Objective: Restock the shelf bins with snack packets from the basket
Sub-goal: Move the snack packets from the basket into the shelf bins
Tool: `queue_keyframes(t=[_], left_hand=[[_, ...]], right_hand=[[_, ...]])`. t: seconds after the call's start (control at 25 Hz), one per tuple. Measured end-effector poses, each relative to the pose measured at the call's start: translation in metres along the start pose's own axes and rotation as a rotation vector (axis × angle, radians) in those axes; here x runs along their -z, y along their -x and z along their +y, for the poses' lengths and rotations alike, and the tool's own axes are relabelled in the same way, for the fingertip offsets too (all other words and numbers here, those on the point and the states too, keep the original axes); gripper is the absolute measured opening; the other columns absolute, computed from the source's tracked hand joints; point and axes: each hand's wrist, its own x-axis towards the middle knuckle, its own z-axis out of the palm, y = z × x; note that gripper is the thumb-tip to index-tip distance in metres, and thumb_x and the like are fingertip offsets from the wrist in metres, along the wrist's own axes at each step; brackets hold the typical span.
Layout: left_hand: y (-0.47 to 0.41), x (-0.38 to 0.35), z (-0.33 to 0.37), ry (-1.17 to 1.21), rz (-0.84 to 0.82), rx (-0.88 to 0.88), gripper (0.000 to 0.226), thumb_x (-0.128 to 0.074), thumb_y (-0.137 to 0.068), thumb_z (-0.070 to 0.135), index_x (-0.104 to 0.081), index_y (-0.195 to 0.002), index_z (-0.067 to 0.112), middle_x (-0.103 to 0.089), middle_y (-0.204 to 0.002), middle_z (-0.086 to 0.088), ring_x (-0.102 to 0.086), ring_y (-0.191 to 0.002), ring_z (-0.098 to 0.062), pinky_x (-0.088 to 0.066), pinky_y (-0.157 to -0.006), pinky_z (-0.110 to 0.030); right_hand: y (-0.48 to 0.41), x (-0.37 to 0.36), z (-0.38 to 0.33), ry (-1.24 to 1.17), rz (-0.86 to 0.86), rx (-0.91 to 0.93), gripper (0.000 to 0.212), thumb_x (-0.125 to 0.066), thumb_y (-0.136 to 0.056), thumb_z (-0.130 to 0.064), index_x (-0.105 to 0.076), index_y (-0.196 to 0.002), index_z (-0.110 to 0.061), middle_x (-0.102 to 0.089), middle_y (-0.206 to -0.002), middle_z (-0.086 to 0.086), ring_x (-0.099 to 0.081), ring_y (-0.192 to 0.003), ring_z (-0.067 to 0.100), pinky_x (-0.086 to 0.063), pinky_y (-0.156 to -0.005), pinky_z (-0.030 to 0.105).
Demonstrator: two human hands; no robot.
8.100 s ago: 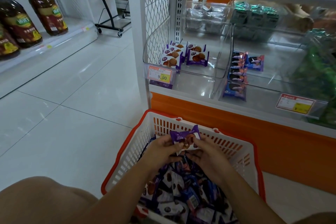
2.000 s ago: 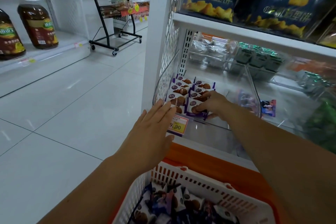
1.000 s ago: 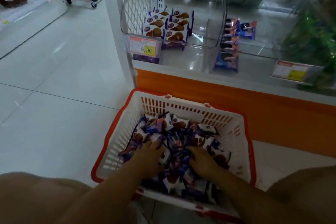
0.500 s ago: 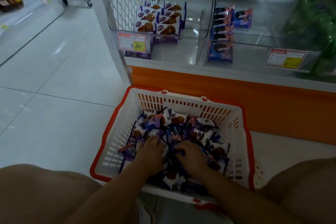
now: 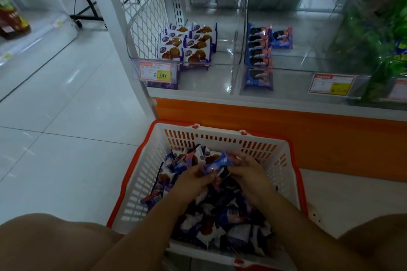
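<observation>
pinching a blue packet [image 5: 218, 163] at its two ends, the left hand [image 5: 193, 179] and right hand [image 5: 248, 174] hold it with curled fingers just above the heap, probably to check which kind it is. the other snack packets [image 5: 220, 222] lie loose in the white basket [image 5: 220, 138] on the floor, near the shelf. farther off, the left bin [image 5: 222, 65] holds waffle packets [image 5: 187, 44] in neat rows. the right bin [image 5: 308, 50] has a column of blue packets [image 5: 258, 50], seemingly the match.
</observation>
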Motion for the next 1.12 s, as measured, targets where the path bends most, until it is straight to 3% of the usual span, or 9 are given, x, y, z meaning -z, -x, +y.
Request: queue_keyframes(t=[0.12,0.2,0.28,0.44,0.64,0.72,0.84,1.0,1.12], left_hand=[[-0.002,-0.002,0.007,0.204,-0.007,0.017,0.021,-0.065,-0.093,0.023,-0.068,-0.113,0.021,-0.073,-0.104,-0.001,-0.070,-0.094,-0.014,-0.056,-0.079,-0.027],[0.002,-0.003,0.014,0.256,-0.009,0.009,0.016,-0.064,-0.093,0.018,-0.070,-0.108,0.020,-0.073,-0.102,-0.004,-0.070,-0.092,-0.015,-0.056,-0.074,-0.024],[0.007,-0.003,0.018,0.269,-0.006,0.003,0.017,-0.064,-0.093,0.017,-0.069,-0.109,0.018,-0.072,-0.102,-0.004,-0.069,-0.092,-0.016,-0.056,-0.073,-0.024],[0.013,-0.005,0.020,0.235,-0.041,-0.004,0.022,-0.062,-0.094,0.020,-0.068,-0.115,0.018,-0.071,-0.108,-0.008,-0.068,-0.101,-0.021,-0.058,-0.081,-0.029],[0.015,-0.004,0.028,0.136,-0.099,-0.006,0.031,-0.063,-0.093,0.032,-0.060,-0.123,0.028,-0.068,-0.116,0.003,-0.066,-0.105,-0.015,-0.055,-0.092,-0.033],[0.014,-0.003,0.030,0.107,-0.107,-0.030,0.032,-0.063,-0.093,0.031,-0.060,-0.125,0.027,-0.067,-0.116,0.005,-0.066,-0.105,-0.014,-0.054,-0.092,-0.033],[0.013,-0.004,0.031,0.227,-0.099,-0.031,0.028,-0.062,-0.095,0.021,-0.063,-0.122,0.015,-0.070,-0.114,-0.006,-0.069,-0.103,-0.021,-0.055,-0.093,-0.040],[0.014,-0.007,0.037,0.345,-0.093,-0.031,0.022,-0.060,-0.094,0.018,-0.065,-0.114,0.010,-0.072,-0.108,-0.013,-0.069,-0.105,-0.023,-0.054,-0.093,-0.042],[0.015,-0.009,0.045,0.321,-0.095,-0.087,0.025,-0.059,-0.095,0.024,-0.066,-0.117,0.014,-0.074,-0.106,-0.007,-0.069,-0.102,-0.020,-0.056,-0.082,-0.033]], right_hand=[[0.005,0.003,-0.012,-0.187,-0.046,0.003,0.038,-0.050,-0.087,0.017,-0.061,-0.111,-0.012,-0.066,-0.111,0.013,-0.064,-0.103,0.029,-0.055,-0.087,0.038],[0.005,0.006,-0.016,-0.227,-0.084,-0.038,0.036,-0.048,-0.091,0.010,-0.060,-0.117,-0.011,-0.065,-0.118,0.013,-0.062,-0.110,0.031,-0.053,-0.091,0.041],[0.007,0.006,-0.018,-0.153,-0.128,-0.072,0.031,-0.048,-0.094,-0.002,-0.062,-0.120,-0.010,-0.067,-0.117,0.011,-0.062,-0.109,0.028,-0.053,-0.090,0.041],[0.015,0.002,-0.019,0.023,-0.144,-0.040,0.021,-0.064,-0.090,-0.014,-0.066,-0.110,-0.009,-0.071,-0.108,0.008,-0.066,-0.098,0.024,-0.052,-0.076,0.032],[0.015,0.002,-0.020,0.291,-0.042,0.068,0.022,-0.070,-0.086,-0.021,-0.067,-0.107,-0.017,-0.067,-0.113,0.006,-0.065,-0.101,0.024,-0.052,-0.082,0.033],[0.018,0.002,-0.022,0.339,-0.079,0.099,0.031,-0.074,-0.083,-0.024,-0.066,-0.113,-0.024,-0.064,-0.117,0.000,-0.063,-0.105,0.020,-0.053,-0.090,0.035],[0.018,0.005,-0.022,0.188,-0.097,0.066,0.059,-0.082,-0.072,-0.035,-0.060,-0.125,-0.024,-0.065,-0.122,0.001,-0.062,-0.111,0.022,-0.050,-0.099,0.043],[0.027,0.002,-0.029,0.303,-0.060,0.141,0.024,-0.068,-0.088,-0.023,-0.066,-0.111,-0.015,-0.070,-0.108,0.002,-0.066,-0.100,0.016,-0.054,-0.078,0.023],[0.030,0.002,-0.039,0.301,-0.049,0.168,0.020,-0.064,-0.092,-0.019,-0.067,-0.111,-0.019,-0.069,-0.111,0.001,-0.067,-0.101,0.016,-0.056,-0.087,0.030]])
